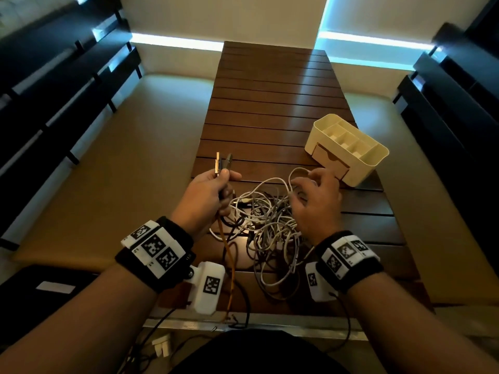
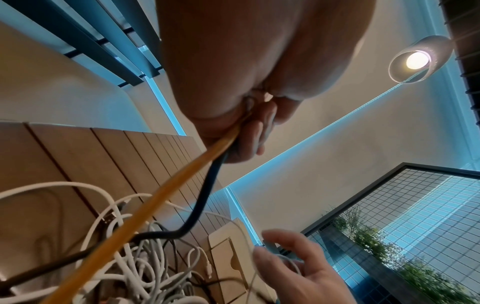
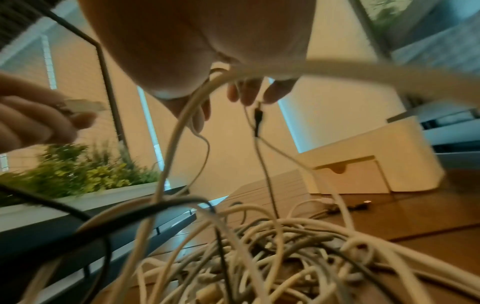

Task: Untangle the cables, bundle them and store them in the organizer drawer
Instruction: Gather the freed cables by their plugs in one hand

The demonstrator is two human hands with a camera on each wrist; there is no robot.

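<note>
Head view shows the left hand (image 1: 209, 194) clenched around an orange cable (image 1: 228, 263) and a dark cable (image 2: 205, 197), their plugs sticking up above that grip. Just right of it, the right hand (image 1: 317, 201) pinches a white loop from the tangled cables (image 1: 266, 225) lying on the bench (image 1: 270, 85). Beyond that grip stands the organizer (image 1: 348, 147), drawer (image 1: 330, 160) shut. Only the right wrist view shows thin wires hanging from the fingertips (image 3: 245, 96).

We see bare forearms, each wearing a black wristband (image 1: 159, 257) topped by white blocks printed with black square markers; a white camera housing (image 1: 206, 286) with its own marker hangs beneath each wrist, thin black wires trailing from them, above a dark garment
</note>
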